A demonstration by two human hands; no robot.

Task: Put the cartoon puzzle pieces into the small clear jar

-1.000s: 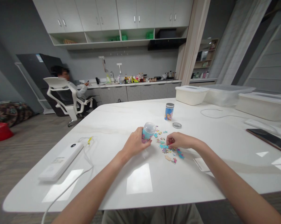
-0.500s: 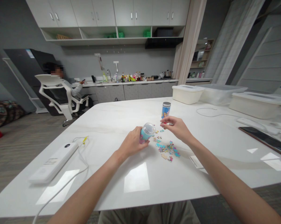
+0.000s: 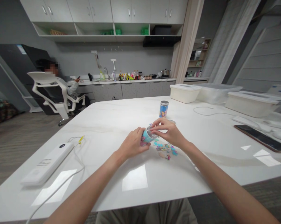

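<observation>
My left hand (image 3: 132,143) is wrapped round a teal jar (image 3: 146,137) with a clear rim, tilted to the right above the white table (image 3: 103,124). At the jar's mouth is my right hand (image 3: 166,130), its fingers pinched together; what they hold, if anything, is hidden. Below lie several small jigsaw pieces (image 3: 166,148) in a loose pile, mostly teal and pink. A second jar (image 3: 164,109), blue with a grey lid, stands upright behind my right hand. A round lid (image 3: 172,121) lies flat, partly covered by that hand.
On the left lie a white power strip (image 3: 47,163) and its cable. Lidded boxes (image 3: 185,93) stand at the back right, with a dark phone (image 3: 259,137) near the right edge. A person (image 3: 70,87) sits in a white chair (image 3: 54,93) beyond the table.
My right hand has moved left and down from beside the blue jar to the mouth of the teal jar. The round lid now shows behind it. The view has shifted slightly.
</observation>
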